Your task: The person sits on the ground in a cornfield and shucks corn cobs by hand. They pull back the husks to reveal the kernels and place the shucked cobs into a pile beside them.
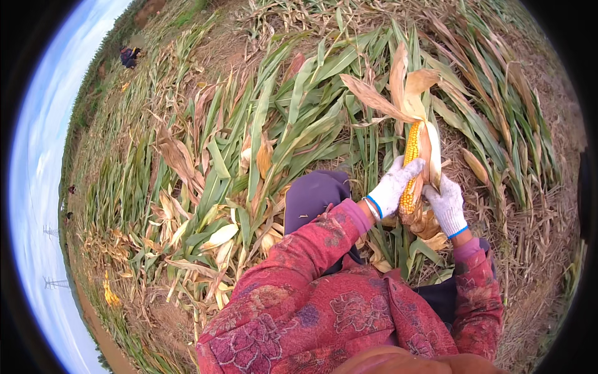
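Note:
A partly bared ear of yellow corn (412, 145) points away from me, its kernels showing along the left side. My left hand (397, 184), in a white knit glove with a blue cuff edge, wraps the ear at its lower middle. In a matching glove, my right hand (446, 203) grips the lower end of a pale husk leaf (434, 152) on the ear's right side. Dry husk leaves (404, 93) spread from the ear's far end. Below my hands, more brown husk (426, 225) hangs or lies; which of these I cannot tell.
Felled green cornstalks (299, 98) cover the ground ahead. A husked-over ear (475, 166) lies to the right. Pale husks (222, 236) are strewn left of my knee (317, 198). Farther left is a pile of yellow ears (110, 294). A person (129, 56) is far off.

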The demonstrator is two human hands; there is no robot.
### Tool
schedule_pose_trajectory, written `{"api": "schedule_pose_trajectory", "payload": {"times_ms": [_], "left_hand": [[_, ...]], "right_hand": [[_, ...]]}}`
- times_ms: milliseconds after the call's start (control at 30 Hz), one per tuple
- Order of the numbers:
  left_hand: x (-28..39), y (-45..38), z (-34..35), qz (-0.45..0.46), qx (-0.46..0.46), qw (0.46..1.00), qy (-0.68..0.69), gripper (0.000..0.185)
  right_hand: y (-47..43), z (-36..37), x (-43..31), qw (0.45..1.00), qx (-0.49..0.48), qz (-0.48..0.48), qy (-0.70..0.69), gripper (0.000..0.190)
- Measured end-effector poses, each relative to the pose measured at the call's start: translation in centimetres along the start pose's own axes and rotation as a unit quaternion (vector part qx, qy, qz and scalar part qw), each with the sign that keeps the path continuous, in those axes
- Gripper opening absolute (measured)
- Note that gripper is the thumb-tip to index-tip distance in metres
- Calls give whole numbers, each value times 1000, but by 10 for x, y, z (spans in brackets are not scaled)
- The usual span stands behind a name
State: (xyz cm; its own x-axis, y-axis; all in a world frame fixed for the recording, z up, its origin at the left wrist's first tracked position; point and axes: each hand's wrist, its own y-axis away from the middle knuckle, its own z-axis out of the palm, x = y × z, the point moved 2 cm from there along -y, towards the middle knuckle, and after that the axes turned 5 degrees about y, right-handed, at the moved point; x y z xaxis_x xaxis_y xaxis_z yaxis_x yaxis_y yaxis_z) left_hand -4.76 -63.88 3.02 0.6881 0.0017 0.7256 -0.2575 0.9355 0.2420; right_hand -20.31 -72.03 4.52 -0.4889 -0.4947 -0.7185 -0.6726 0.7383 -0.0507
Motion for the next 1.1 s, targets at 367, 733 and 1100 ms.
{"api": "schedule_pose_trajectory", "payload": {"times_ms": [367,733,1100], "left_hand": [[6,24,21,-190,-137,971,40,48],[5,6,-3,-35,-32,997,-53,54],[-2,8,3,72,-40,972,-220,84]], "right_hand": [[-67,-134,126,936,261,109,212,26],[-22,-139,77,928,317,67,186,61],[-15,-18,3,984,-20,146,-104,41]]}}
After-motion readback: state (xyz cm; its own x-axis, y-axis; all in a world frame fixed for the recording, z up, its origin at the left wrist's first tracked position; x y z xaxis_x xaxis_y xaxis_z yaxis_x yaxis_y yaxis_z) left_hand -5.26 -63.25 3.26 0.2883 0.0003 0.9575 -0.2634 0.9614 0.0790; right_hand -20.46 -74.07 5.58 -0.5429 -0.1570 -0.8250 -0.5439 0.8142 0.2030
